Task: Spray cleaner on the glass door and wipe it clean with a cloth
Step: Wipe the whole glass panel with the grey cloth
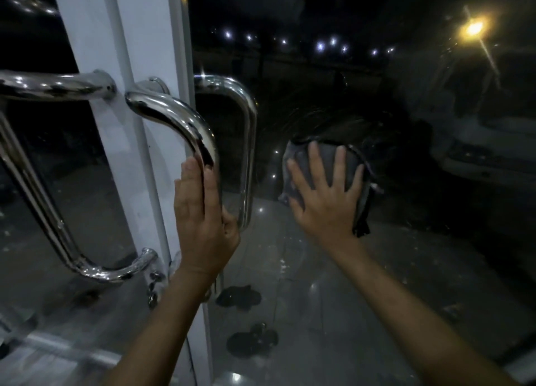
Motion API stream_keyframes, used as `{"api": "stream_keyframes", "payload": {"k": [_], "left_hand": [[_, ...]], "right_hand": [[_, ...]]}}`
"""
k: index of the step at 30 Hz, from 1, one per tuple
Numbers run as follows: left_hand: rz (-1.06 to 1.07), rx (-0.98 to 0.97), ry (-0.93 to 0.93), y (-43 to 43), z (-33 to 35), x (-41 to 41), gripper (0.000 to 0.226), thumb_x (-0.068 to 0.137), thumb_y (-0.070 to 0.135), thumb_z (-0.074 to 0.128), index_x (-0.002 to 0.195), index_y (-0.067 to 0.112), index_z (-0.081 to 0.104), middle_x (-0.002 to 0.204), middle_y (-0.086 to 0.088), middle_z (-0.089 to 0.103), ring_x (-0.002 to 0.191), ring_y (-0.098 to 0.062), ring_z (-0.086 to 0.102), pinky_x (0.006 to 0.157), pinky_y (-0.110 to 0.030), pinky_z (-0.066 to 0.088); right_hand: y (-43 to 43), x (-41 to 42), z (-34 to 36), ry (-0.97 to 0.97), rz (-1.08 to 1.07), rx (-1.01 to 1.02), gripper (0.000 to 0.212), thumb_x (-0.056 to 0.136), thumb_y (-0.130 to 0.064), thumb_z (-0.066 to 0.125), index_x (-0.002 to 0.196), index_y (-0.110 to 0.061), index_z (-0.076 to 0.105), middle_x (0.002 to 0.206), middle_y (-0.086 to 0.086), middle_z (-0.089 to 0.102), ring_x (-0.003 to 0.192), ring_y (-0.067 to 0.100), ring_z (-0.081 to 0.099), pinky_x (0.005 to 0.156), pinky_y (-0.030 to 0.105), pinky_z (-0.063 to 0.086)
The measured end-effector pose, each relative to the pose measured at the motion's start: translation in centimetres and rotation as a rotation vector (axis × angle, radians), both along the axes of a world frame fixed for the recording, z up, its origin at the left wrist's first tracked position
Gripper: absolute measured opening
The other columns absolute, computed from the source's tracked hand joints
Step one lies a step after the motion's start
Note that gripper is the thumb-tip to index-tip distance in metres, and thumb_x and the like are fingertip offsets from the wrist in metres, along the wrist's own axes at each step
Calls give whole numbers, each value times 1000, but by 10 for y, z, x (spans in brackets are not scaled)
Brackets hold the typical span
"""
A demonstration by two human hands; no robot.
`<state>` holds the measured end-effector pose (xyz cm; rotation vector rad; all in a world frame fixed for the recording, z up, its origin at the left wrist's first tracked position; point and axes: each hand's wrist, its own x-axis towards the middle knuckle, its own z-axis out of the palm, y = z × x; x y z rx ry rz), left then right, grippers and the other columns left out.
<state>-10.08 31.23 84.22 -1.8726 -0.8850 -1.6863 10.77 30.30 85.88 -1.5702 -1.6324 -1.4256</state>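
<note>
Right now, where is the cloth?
In the head view the grey cloth is pressed flat on the glass door under the right hand, right of the chrome handle that the left hand holds.

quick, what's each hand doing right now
Left hand: closed around the door handle.
Right hand: open, fingers spread, pressing the grey cloth flat against the glass door.

The left hand [203,223] grips the door handle [185,124], left of the cloth [324,165] pressed on the glass door [377,110].
</note>
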Motion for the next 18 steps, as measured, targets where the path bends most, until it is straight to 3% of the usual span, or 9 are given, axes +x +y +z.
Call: {"api": "stream_keyframes", "payload": {"k": [1, 3, 5, 7, 10, 13, 15, 18], "left_hand": [[-1, -5, 6, 0, 0, -1, 103, 71, -14, 56, 152, 12, -2, 160, -2, -10, 148, -23, 2, 119, -44, 13], [-4, -5, 0, -1, -1, -3, 102, 71, -15, 56, 152, 11, -1, 160, -10, -3, 147, -24, 1, 119, -45, 12], [-12, -2, -11, 0, 0, -2, 102, 71, -14, 54, 151, 12, -3, 159, -13, 0, 147, -24, 0, 119, -45, 11], [-38, 2, -9, 1, -1, -2, 99, 73, -14, 51, 151, 12, -3, 160, -5, -6, 147, -26, 1, 119, -45, 11], [-59, 0, -41, 1, -5, -1, 91, 72, -14, 52, 149, 4, 7, 155, -17, 6, 145, -29, 5, 119, -45, 11], [-65, 2, -61, 1, -9, -1, 83, 72, -13, 52, 146, -3, 14, 152, -24, 11, 144, -31, 5, 119, -48, 12], [-81, -5, -45, 2, -9, -1, 82, 73, -13, 50, 146, -5, 14, 153, -26, 12, 145, -32, 5, 119, -49, 13], [-79, 5, -43, 1, -12, -1, 82, 73, -10, 48, 147, -4, 13, 154, -28, 12, 145, -35, 6, 119, -48, 12]], "right_hand": [[-3, 6, -15, -71, 36, -61, 58, 97, -45, 39, 152, -29, 25, 159, 6, 16, 144, 42, 8, 116, 57, -1], [-15, 28, -38, -156, 100, -140, 52, 104, -38, 25, 154, -27, 19, 163, 7, 4, 147, 40, 3, 117, 55, 13], [-27, 53, -40, -143, 94, -131, 50, 106, -39, 19, 154, -28, 14, 164, 4, -3, 146, 41, 6, 111, 57, 21], [-35, 65, -28, -63, 27, -37, 52, 102, -44, 27, 152, -31, 22, 163, 4, 6, 144, 41, 12, 110, 59, 15], [-22, 42, 9, 118, -44, 177, 58, 95, -46, 47, 150, -29, 33, 158, 11, 27, 143, 46, 19, 111, 64, 11], [3, -7, 23, 283, -64, 241, 60, 95, -49, 45, 151, -31, 31, 159, 10, 24, 144, 46, 17, 113, 63, 3], [10, -21, 1, 173, -28, 159, 61, 93, -49, 44, 150, -31, 32, 159, 8, 23, 145, 44, 16, 113, 63, 7], [1, 1, -52, -105, 19, 40, 60, 90, -46, 49, 147, -30, 37, 158, 5, 27, 145, 38, 18, 103, 56, 28]]}}
